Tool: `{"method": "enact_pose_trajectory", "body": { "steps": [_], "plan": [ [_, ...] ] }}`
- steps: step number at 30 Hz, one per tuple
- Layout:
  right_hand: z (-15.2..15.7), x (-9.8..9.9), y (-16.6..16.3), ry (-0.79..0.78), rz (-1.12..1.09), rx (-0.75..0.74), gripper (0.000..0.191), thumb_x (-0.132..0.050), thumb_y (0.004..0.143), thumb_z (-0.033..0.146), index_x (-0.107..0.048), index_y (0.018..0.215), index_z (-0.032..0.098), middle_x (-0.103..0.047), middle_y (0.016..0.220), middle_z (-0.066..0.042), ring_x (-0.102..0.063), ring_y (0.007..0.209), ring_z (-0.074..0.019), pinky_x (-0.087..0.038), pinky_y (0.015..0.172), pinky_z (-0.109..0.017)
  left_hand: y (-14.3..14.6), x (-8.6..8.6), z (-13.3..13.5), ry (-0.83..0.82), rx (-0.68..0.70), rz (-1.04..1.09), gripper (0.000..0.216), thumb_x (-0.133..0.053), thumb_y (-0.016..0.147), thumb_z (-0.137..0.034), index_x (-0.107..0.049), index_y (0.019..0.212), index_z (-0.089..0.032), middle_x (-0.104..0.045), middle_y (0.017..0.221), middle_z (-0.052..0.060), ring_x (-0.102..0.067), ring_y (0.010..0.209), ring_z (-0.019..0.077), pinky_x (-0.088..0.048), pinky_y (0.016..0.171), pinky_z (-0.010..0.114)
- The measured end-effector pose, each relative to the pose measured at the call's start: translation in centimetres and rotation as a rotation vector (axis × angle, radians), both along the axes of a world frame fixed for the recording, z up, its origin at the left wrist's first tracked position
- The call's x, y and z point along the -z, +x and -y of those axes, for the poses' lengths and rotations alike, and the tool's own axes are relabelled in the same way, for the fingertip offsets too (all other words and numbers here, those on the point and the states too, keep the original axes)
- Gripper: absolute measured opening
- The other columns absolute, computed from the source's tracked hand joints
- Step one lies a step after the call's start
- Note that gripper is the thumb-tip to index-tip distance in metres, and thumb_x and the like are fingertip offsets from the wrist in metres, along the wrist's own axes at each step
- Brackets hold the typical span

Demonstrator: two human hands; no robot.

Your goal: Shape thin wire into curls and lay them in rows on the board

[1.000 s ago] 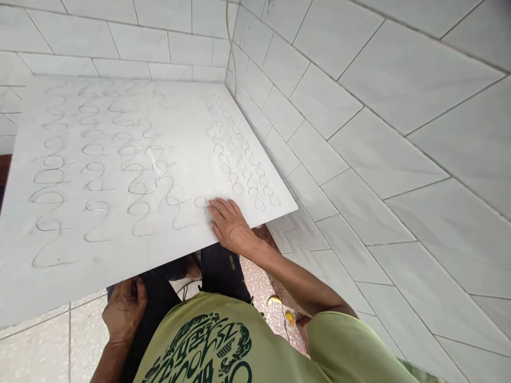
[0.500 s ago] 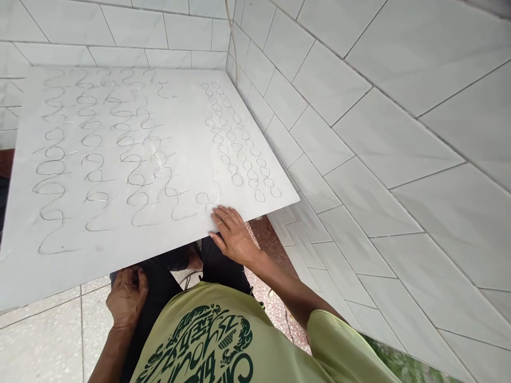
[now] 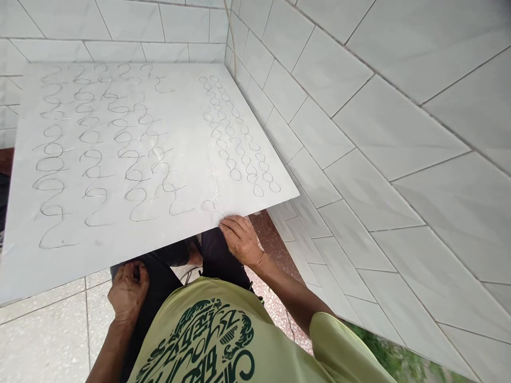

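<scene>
Right grip closed on near edge of white tile slab, likely heavy, brittle, best held at both edges; left grip unclear.

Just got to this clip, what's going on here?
A person in a green printed T-shirt has their right hand at the near edge of a large white tile marked with dark looping lines. Their left hand is lower down, below that edge, at their dark trousers. White wall tiles lie beyond the large tile.
</scene>
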State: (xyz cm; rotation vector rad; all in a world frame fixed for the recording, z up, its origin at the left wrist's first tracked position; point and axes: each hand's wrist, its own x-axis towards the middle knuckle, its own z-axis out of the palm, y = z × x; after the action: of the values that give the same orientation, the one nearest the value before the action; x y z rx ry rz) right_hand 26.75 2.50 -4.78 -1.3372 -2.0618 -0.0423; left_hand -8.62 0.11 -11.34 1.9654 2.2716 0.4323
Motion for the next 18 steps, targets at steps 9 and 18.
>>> {"method": "enact_pose_trajectory", "body": {
  "steps": [9, 18],
  "plan": [
    [2.8, -5.0, -2.6, 0.016, -0.185, -0.072, 0.032, -0.06, 0.097, 0.009, -0.065, 0.128, 0.018, -0.077, 0.102, -0.011, -0.072, 0.091, -0.023, -0.061, 0.081, -0.038, 9.0, -10.5, 1.2, 0.212, 0.354, 0.465, 0.05, -0.065, 0.097, -0.033, -0.054, 0.145, -0.025, -0.064, 0.129, 0.011, -0.067, 0.094, 0.0212, -0.057, 0.091, 0.039],
    [1.9, -5.5, -3.7, -0.075, -0.052, -0.114, 0.026, -0.055, 0.101, 0.012, -0.066, 0.124, 0.015, -0.074, 0.094, -0.01, -0.068, 0.082, -0.0211, -0.056, 0.072, -0.034, 9.1, -14.8, 0.6, -0.341, 0.253, 1.087, 0.038, -0.047, 0.105, -0.045, -0.072, 0.121, -0.023, -0.074, 0.094, 0.004, -0.055, 0.059, 0.0107, -0.049, 0.057, 0.024]
  ]
}}
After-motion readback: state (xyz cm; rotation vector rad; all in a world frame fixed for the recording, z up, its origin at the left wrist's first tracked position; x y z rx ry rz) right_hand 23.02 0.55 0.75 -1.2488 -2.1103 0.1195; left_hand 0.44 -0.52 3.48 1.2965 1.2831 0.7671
